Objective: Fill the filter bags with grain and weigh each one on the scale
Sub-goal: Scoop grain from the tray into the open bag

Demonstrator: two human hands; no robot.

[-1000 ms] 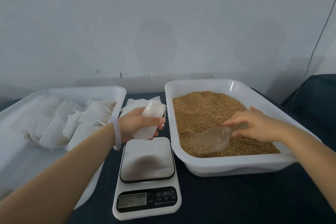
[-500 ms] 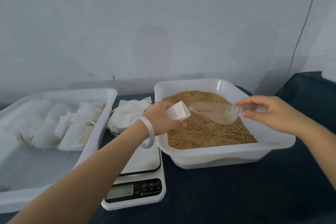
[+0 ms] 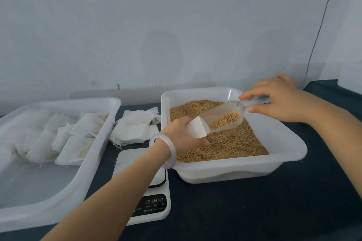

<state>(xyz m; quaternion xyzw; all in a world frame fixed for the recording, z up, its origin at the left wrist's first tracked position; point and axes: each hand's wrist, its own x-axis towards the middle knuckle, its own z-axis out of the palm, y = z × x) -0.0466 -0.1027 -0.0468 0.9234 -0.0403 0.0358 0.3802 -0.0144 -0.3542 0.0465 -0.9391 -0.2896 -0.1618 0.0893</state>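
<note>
My left hand (image 3: 181, 135) grips a white filter bag (image 3: 196, 128) with its mouth open, low over the grain. My right hand (image 3: 280, 100) holds the handle of a clear plastic scoop (image 3: 221, 118). The scoop carries some grain and tilts down, its lip at the bag's mouth. Both sit over the white tub of grain (image 3: 290, 143) on the right. The white digital scale (image 3: 154, 205) stands in front of the tub's left corner, partly hidden by my left forearm. Its platform is bare where it shows.
A large white tray (image 3: 94, 164) on the left holds several filled bags (image 3: 64, 139). A pile of loose filter bags (image 3: 135, 127) lies on the dark cloth between tray and tub. A grey wall stands behind; a thin cable (image 3: 321, 25) hangs at the right.
My right hand has lifted the scoop out of the grain and brought it to the bag. My left hand moved the bag from above the scale to over the tub.
</note>
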